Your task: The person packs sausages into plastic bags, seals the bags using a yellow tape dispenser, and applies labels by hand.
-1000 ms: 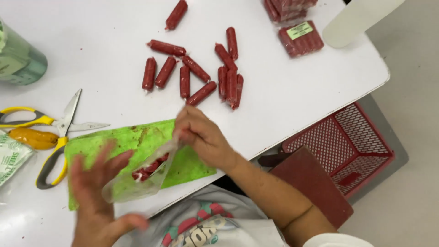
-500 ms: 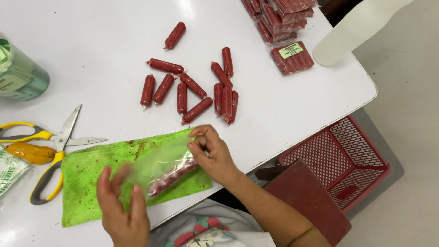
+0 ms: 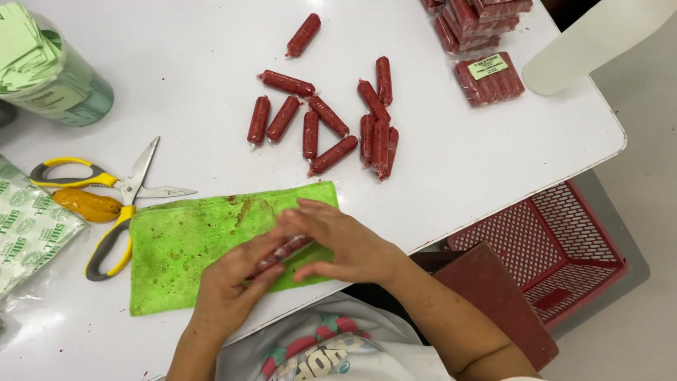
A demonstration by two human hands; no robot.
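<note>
White surface [image 3: 176, 63] is filling most of the frame, with a green cloth [image 3: 183, 247] lying at lower centre. Over it, the left hand [image 3: 229, 289] and right hand [image 3: 345, 243] are both grasping a small clear bag of red sausages [image 3: 282, 252], each grip closing on it. Loose sausages [image 3: 331, 120] are lying above, and yellow scissors [image 3: 106, 197] at left.

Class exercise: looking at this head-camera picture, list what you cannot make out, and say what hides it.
- Bag of sausages, head view: mostly covered by the left hand and right hand; count unclear.
- Packed sausages: cut off by the top edge.
- Green container: cut off at the left edge.
- Red crate: partly hidden under the table.
</note>
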